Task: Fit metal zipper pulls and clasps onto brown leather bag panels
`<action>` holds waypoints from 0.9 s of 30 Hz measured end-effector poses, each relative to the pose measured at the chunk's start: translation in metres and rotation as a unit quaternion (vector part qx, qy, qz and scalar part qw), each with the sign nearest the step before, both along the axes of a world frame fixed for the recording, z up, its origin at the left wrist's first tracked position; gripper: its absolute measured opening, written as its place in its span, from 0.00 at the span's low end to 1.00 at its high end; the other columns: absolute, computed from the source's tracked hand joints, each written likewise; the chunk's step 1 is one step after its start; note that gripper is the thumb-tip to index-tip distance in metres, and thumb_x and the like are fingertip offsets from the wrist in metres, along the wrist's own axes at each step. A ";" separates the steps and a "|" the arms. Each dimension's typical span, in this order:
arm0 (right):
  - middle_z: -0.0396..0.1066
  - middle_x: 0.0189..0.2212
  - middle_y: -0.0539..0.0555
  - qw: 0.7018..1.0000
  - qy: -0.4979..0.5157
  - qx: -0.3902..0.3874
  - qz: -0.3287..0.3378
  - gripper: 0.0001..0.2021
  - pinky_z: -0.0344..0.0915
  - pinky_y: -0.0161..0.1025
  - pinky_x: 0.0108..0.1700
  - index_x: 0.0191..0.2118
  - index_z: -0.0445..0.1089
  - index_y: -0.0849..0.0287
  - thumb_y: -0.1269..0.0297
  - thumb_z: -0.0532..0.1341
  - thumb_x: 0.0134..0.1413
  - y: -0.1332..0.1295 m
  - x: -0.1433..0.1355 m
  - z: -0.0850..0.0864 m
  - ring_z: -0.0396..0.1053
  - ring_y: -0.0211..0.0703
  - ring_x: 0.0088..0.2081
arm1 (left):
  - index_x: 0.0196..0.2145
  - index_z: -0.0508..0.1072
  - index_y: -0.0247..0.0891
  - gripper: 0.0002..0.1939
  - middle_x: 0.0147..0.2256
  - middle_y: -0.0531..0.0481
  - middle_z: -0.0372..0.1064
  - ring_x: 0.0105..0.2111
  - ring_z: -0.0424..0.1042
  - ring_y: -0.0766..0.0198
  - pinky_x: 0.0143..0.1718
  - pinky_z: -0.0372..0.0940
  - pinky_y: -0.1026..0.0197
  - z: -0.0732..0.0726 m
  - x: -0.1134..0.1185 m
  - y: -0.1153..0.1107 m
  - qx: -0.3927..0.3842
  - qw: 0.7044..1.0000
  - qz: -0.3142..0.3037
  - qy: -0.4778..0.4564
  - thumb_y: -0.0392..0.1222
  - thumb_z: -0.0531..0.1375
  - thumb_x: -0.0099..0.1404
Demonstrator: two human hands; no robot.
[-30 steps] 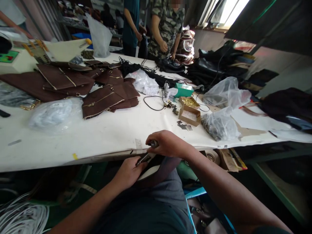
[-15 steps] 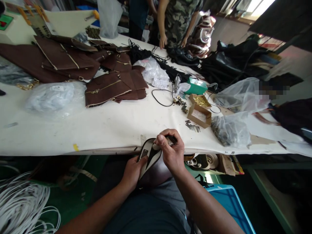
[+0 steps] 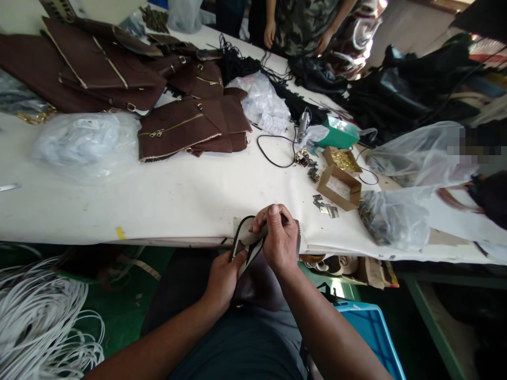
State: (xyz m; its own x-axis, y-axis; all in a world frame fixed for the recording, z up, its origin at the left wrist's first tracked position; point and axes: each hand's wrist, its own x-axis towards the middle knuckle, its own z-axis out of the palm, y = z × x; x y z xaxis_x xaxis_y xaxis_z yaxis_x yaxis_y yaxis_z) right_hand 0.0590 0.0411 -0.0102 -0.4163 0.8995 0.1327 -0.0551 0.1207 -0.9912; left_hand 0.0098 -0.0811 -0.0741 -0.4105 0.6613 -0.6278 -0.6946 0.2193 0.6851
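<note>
Over my lap at the table's front edge, I hold a dark-edged leather bag piece (image 3: 244, 234) with a pale inner side. Its brown outer side hangs below, toward my knees. My left hand (image 3: 222, 279) grips the lower left part, with the thumb pressed on the inner side. Closed around the upper right part is my right hand (image 3: 278, 240), its thumb pointing up and its fingertips over the inside. Whatever small item may lie under those fingers is hidden. Just beyond my right hand lie flat metal plates (image 3: 325, 207).
Brown leather bags (image 3: 194, 129) and a plastic-wrapped bundle (image 3: 83, 140) lie on the left. Cardboard boxes (image 3: 339, 189), one with gold-coloured parts, stand to the right beside a clear bag (image 3: 396, 219). A co-worker's hand (image 3: 270, 34) shows across the table. A blue crate (image 3: 366, 327) sits below.
My right hand has turned, its thumb now upright and its fingers further over the bag piece's inside. A small grey plate seen on the inner side earlier is now covered. The view has shifted slightly.
</note>
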 end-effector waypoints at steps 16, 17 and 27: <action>0.70 0.26 0.51 0.992 0.045 0.097 0.073 0.19 0.70 0.45 0.36 0.31 0.65 0.53 0.47 0.60 0.72 -0.018 0.024 -0.009 0.70 0.44 0.29 | 0.37 0.83 0.35 0.25 0.34 0.46 0.82 0.36 0.78 0.52 0.39 0.68 0.58 0.013 0.000 -0.003 0.012 0.997 -0.046 0.064 0.58 0.76 0.51; 0.70 0.26 0.51 0.991 0.042 0.097 0.077 0.19 0.70 0.45 0.37 0.31 0.65 0.53 0.48 0.59 0.73 -0.018 0.025 -0.008 0.70 0.44 0.30 | 0.37 0.83 0.35 0.24 0.34 0.46 0.82 0.36 0.78 0.52 0.39 0.68 0.58 0.013 0.001 -0.003 0.010 0.996 -0.050 0.075 0.56 0.77 0.50; 0.69 0.29 0.53 0.978 0.136 0.143 0.064 0.18 0.73 0.51 0.37 0.32 0.66 0.50 0.47 0.59 0.72 -0.036 0.029 0.016 0.71 0.48 0.31 | 0.36 0.83 0.36 0.18 0.33 0.48 0.82 0.35 0.78 0.53 0.34 0.66 0.60 0.015 0.004 -0.001 -0.026 0.990 -0.057 0.129 0.46 0.77 0.48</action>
